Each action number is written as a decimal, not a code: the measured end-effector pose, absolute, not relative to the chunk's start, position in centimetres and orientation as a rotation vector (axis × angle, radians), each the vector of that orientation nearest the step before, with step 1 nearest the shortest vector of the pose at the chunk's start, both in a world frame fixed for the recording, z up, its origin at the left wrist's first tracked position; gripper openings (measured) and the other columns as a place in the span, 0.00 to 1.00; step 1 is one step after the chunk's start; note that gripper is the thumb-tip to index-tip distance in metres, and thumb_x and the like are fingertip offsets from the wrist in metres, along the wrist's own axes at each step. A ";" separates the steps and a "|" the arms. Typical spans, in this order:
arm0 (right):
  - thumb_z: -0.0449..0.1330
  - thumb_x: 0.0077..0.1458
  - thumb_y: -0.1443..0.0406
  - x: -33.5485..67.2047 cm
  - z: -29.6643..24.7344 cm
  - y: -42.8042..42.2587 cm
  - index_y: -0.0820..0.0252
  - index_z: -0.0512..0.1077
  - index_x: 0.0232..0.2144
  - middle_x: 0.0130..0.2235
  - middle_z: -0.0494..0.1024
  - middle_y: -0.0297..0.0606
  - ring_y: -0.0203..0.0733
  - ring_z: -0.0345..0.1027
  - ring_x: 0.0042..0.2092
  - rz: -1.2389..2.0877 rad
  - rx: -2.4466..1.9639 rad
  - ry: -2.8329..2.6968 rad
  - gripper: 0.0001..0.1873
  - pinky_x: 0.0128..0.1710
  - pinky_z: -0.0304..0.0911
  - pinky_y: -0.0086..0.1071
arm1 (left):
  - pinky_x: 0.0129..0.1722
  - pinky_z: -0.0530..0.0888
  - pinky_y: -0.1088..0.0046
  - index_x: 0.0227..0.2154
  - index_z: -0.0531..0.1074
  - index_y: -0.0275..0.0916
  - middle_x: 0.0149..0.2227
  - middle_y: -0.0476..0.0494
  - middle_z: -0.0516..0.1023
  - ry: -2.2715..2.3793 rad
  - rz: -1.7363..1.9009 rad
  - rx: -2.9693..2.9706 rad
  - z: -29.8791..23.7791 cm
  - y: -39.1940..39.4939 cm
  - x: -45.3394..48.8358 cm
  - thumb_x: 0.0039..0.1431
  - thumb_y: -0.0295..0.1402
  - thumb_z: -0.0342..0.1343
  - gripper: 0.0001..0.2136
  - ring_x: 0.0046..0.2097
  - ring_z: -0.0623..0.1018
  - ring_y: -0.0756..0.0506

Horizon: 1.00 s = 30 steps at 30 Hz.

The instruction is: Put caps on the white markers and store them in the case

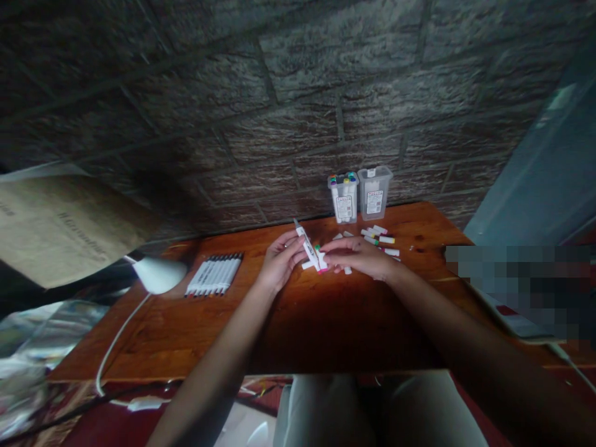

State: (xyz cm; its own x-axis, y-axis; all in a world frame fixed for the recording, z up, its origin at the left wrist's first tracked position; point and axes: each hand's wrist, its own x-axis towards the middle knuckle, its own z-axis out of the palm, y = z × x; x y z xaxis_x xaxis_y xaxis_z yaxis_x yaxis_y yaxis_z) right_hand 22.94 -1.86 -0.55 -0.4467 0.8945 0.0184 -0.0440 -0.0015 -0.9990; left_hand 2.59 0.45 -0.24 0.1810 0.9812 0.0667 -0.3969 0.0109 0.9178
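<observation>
My left hand (282, 257) is closed around a white marker (307, 244), held at a slant with its grey tip pointing up and its pink end low. Close beside it, my right hand (356, 256) pinches a white marker cap (321, 256) with a green end; fingers partly hide it. Several loose white caps (371, 240) with coloured ends lie on the table right of and behind my right hand. More white pieces lie under the hands, partly covered.
On the wooden table (298, 323), a row of markers (214, 275) lies at left. A clear box of markers (343, 197) stands beside another clear box (375, 194) against the brick wall (298, 136). A white lamp (159, 275) with a cable is far left.
</observation>
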 end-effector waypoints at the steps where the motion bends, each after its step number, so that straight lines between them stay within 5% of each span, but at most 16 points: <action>1: 0.67 0.49 0.64 22.9 -0.6 -1.9 0.59 0.77 0.42 0.36 0.82 0.37 0.36 0.76 0.34 1.561 -0.904 -1.517 0.15 0.33 0.70 0.28 | 0.35 0.78 0.77 0.36 0.78 0.35 0.32 0.46 0.82 0.751 1.253 1.013 -0.2 0.4 2.6 0.43 0.30 0.70 0.15 0.32 0.80 0.51; 30: 0.67 0.48 0.63 23.2 -1.0 -1.7 0.58 0.78 0.42 0.38 0.82 0.38 0.37 0.74 0.36 1.443 -0.925 -1.556 0.16 0.32 0.69 0.27 | 0.40 0.77 0.73 0.36 0.78 0.33 0.39 0.39 0.83 0.746 1.195 1.038 -0.4 0.4 2.4 0.49 0.29 0.66 0.10 0.35 0.82 0.48</action>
